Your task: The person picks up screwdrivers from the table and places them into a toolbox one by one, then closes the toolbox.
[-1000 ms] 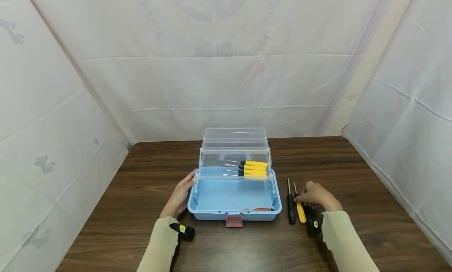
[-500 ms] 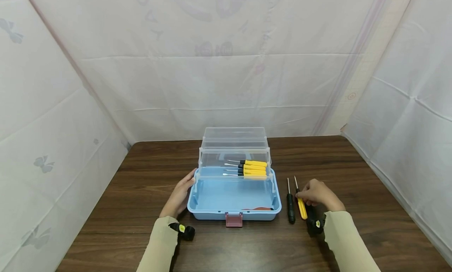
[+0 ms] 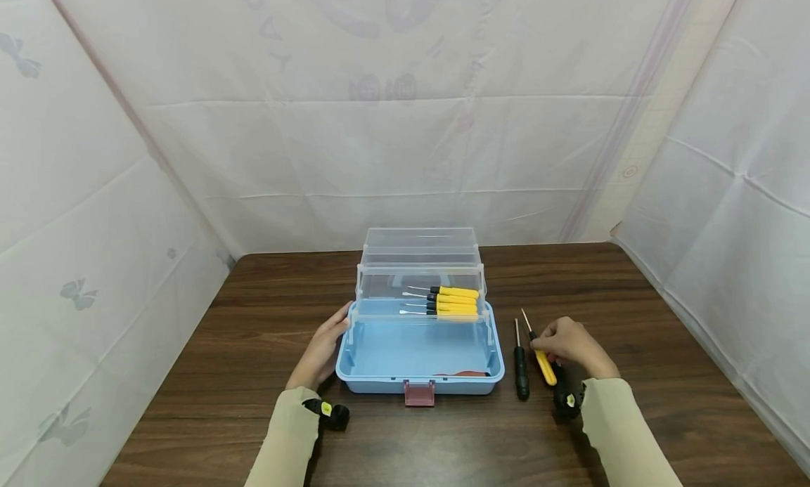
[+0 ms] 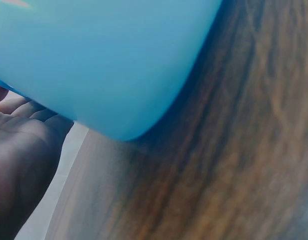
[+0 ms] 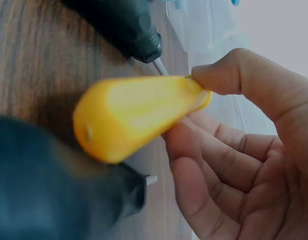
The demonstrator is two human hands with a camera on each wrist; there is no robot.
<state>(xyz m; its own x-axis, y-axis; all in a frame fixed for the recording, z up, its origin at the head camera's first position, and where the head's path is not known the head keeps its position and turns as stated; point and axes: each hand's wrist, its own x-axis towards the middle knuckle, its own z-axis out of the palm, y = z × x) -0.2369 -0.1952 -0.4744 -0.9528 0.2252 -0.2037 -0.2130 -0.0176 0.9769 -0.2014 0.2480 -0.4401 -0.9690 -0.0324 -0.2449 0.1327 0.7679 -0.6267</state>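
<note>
My right hand (image 3: 569, 345) pinches a yellow-handled screwdriver (image 3: 545, 369) between thumb and fingers near the neck of its handle. Its slim shaft points away from me, tilted left. A black-handled screwdriver (image 3: 522, 374) lies just left of it on the table. Another black handle (image 5: 48, 185) shows close up in the right wrist view, mostly hidden under my hand in the head view. With fingers extended, my left hand (image 3: 323, 350) rests against the left side of a light blue toolbox (image 3: 380, 386). Its fingertips are partly hidden by the box in the left wrist view.
The toolbox stands with its clear lid (image 3: 420, 237) raised. Several yellow-handled screwdrivers (image 3: 458, 299) lie in its clear upper tray. A red-handled tool (image 3: 471, 374) lies along the front inside the blue base. A pink latch (image 3: 419, 394) hangs in front. White sheeting surrounds the wooden table (image 3: 285, 283).
My right hand has shifted slightly away from me with the yellow-handled screwdriver, whose tip has swung left and its handle end right. The left hand and the toolbox have stayed still.
</note>
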